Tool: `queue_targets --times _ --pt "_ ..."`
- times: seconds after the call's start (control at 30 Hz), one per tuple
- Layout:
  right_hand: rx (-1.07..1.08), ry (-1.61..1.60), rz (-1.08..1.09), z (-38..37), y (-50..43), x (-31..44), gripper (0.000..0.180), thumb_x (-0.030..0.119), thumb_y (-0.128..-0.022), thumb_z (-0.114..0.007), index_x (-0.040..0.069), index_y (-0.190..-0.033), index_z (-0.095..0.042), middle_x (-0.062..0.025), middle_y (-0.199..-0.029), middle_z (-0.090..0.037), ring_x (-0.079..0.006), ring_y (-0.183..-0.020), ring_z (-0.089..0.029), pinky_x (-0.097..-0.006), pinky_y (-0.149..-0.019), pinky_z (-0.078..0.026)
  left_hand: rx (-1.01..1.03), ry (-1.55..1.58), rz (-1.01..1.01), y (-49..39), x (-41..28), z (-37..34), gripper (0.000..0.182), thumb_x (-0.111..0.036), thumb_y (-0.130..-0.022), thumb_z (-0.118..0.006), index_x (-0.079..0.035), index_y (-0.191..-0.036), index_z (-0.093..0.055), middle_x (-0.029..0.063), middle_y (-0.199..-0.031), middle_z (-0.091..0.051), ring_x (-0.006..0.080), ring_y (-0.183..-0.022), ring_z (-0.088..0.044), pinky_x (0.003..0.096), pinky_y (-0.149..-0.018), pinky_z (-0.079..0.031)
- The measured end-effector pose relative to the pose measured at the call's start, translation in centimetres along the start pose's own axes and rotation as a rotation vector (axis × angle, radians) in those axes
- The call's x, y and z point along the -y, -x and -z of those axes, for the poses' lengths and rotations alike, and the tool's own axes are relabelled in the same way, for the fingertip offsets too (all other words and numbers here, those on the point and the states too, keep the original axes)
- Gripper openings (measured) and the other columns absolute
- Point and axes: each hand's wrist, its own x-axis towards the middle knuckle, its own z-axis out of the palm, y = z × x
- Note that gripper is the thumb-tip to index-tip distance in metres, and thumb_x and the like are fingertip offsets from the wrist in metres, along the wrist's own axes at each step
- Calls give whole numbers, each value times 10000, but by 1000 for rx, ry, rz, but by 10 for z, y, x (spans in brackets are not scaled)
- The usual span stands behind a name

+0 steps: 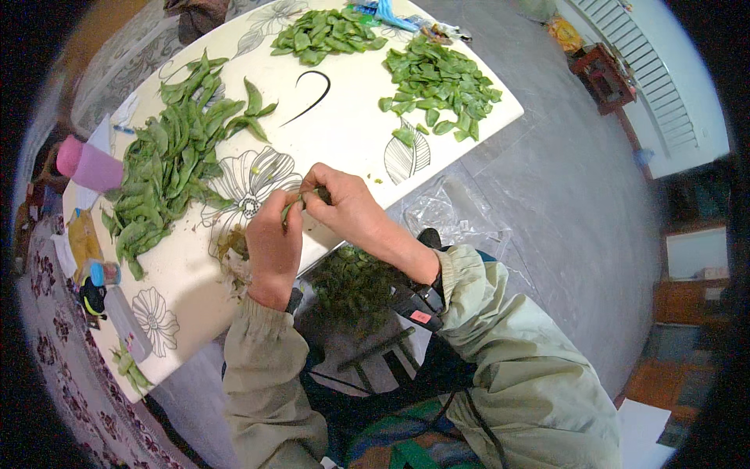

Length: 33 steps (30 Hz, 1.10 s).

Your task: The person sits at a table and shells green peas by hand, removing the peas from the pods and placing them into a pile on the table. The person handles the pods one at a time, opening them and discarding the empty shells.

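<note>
My left hand [274,246] and my right hand [351,214] meet over the near edge of the white table, fingertips pinching a green bean pod [287,212], mostly hidden by the fingers. Left of them lies a long heap of whole flat bean pods [170,158], with a few pods [252,111] at its upper right. Two piles of short pod pieces lie farther off, one at the top middle [322,35] and one at the upper right [439,79]. Brownish trimmings [234,249] lie beside my left wrist.
A pink bottle [91,164], a blue-lidded jar [105,274] and a translucent case [126,322] line the table's [193,305] left side. More greens [351,281] lie in a dark container below my forearms. A clear plastic bag [457,211] is on the floor; plastic wrappers [398,17] lie on the table's far edge.
</note>
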Motion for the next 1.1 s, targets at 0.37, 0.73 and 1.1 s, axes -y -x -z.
queue_targets --times 0.37,0.73,1.1 --pt "-27 -480 -189 1 -7 -10 112 98 -870 -515 -11 -896 -506 -35 -737 -531 -83 -566 -504 -220 -517 -438 -111 319 151 -2 -8 -3 183 -126 -858 -498 13 -955 -566 110 -845 -619 163 -757 -594 256 -693 -457" --pt "-139 -507 -186 5 -3 -7 145 108 -872 -515 -12 -953 -516 -44 -738 -531 -98 -620 -524 -234 -586 -463 -221 1221 499 -13 16 1 183 -200 -898 -489 -36 -975 -515 75 -927 -588 138 -804 -550 240 -721 -441" --pt "-309 -877 -255 44 -14 -18 198 87 -898 -477 6 -1076 -509 -7 -747 -504 -94 -645 -514 -240 -596 -489 -477 1301 426 -15 38 37 140 -177 -892 -503 -63 -972 -494 7 -859 -549 77 -740 -506 223 -652 -418"
